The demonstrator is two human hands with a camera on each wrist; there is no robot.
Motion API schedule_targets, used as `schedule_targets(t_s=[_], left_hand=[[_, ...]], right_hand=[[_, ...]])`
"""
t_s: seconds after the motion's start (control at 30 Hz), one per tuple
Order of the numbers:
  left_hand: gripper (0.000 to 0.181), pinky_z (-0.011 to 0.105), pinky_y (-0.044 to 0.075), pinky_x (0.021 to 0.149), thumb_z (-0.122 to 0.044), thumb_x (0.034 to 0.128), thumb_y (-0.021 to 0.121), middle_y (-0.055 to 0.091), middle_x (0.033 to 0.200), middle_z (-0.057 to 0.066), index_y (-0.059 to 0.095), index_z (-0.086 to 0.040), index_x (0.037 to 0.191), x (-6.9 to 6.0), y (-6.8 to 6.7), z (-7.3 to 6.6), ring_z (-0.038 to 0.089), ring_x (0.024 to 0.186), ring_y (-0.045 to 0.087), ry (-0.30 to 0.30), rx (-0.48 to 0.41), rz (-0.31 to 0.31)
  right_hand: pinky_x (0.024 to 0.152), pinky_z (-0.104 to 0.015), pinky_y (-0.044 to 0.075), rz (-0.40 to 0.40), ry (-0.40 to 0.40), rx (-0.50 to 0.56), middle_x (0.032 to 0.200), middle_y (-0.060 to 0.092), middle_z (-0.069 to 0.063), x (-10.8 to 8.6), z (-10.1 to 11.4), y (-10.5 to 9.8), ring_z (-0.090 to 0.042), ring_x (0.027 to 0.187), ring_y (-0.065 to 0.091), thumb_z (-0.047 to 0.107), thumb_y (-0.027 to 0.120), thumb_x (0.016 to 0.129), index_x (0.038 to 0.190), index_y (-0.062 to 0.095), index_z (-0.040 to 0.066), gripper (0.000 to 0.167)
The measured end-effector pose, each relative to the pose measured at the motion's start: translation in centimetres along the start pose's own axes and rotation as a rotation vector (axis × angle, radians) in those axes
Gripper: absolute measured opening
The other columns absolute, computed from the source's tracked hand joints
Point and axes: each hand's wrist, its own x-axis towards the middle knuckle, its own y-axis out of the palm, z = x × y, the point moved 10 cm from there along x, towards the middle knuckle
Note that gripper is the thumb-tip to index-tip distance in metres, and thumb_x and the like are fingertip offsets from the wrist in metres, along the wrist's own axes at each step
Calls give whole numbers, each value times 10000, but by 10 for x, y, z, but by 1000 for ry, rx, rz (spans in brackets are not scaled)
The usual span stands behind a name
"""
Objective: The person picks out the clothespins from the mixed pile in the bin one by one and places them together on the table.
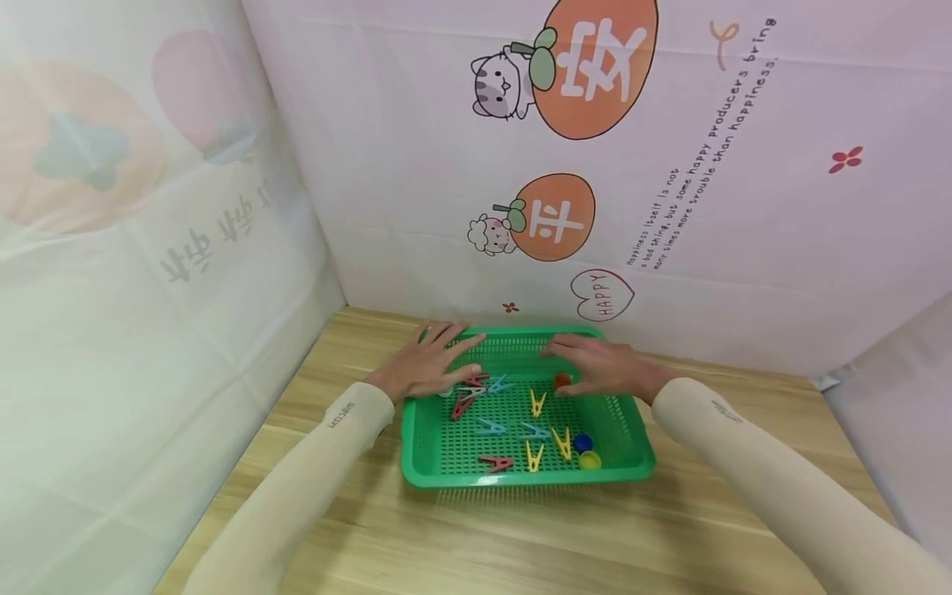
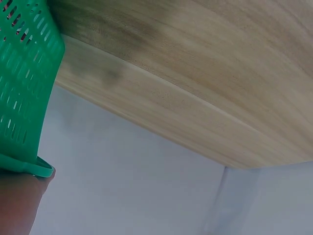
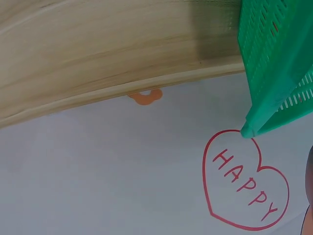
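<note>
Heart (image 1: 602, 295) with "HAPPY" behind basket (image 1: 528, 478)

A pinkish-white back wall (image 1: 416, 165) fills the upper centre of the head view, printed with orange fruits (image 1: 587, 103), a striped cat (image 1: 497, 87), slanting English lettering (image 1: 695, 149) and, lower down, a red "HAPPY" heart (image 1: 604, 296). At the left of the frame, a creased pale side wall (image 1: 245, 339) carries faded fruit prints (image 1: 82, 149); another plain side wall (image 1: 892, 413) stands at the lower right. A light wood-grain tabletop (image 1: 357, 537) spans the bottom, under soft light with blurred shadows.
</note>
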Motion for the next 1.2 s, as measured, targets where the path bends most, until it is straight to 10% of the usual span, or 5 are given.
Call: schedule_targets(t_s=[0.47, 1.2], left_hand=[[755, 671, 116, 1360, -738, 1111, 259, 116, 1853, 20, 164, -369, 1763, 2, -1, 1, 328, 1703, 168, 4, 29, -6], [743, 665, 100, 1364, -748, 1107, 245, 113, 1854, 18, 209, -387, 1755, 1, 0, 1, 310, 1706, 164, -11, 40, 0]], right_hand=[[1221, -653, 445, 78, -129, 16, 1604, 538, -157, 21, 0, 25, -424, 1510, 501, 290, 913, 917, 1535, 583, 128, 719], [1171, -505, 540, 207, -180, -139, 1469, 622, -71, 46, -4, 64, -279, 1388, 619, 312, 939, 891, 1428, 665, 128, 630]])
